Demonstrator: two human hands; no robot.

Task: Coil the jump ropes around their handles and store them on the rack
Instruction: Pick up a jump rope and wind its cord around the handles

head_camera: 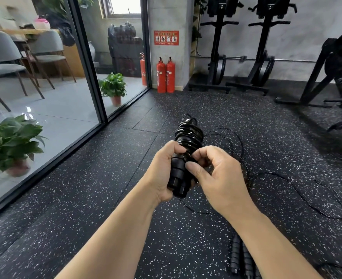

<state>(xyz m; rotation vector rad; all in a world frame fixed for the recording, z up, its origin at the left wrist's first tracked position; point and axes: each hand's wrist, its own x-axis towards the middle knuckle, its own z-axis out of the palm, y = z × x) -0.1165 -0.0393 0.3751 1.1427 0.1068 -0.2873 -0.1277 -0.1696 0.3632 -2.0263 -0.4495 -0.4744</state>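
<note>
Centre frame — left hand (pixel 162 174) gripping coiled handles (pixel 181 170); right hand (pixel 212 174) pinching the rope (pixel 189 137) — hands touching.

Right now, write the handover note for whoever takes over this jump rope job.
Left hand: grips the paired handles at their butt end.
Right hand: pinches the cord at the foot of the coil wound round the handles.
Loose cord trails over the rubber floor to the right; which rope it belongs to is unclear.
A second jump rope lies uncoiled on the floor near the right forearm.
Done: most of the first rope is wound.
Left: secure the end, coil the second rope, store both. No rope rack is identifiable in view.
</note>
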